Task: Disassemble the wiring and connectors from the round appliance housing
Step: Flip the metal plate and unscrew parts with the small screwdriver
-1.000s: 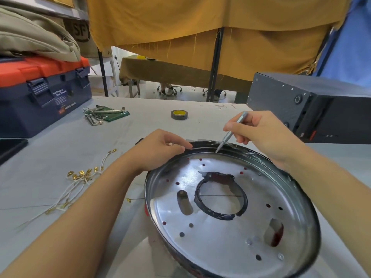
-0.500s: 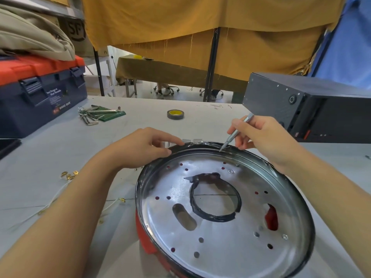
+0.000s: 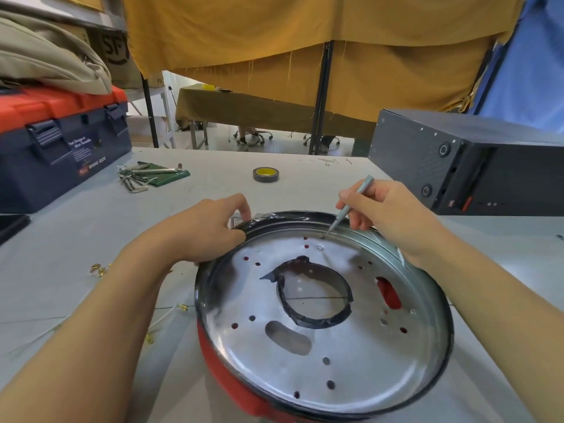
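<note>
round housing (image 3: 351, 355) (tilted, red wall) | left hand (image 3: 210, 230) grips rim | right hand (image 3: 387, 215) pinches slim tool (image 3: 351, 206), tip seemingly in hole

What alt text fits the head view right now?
A left hand grips the rim of a round metal housing on a grey table, while the right hand holds a thin pointed tool tip-down by a small hole near the far rim.

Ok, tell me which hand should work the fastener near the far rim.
Right. The right hand already holds the screwdriver, tip down by the far holes; the left hand grips the housing's rim, steadying it.
</note>
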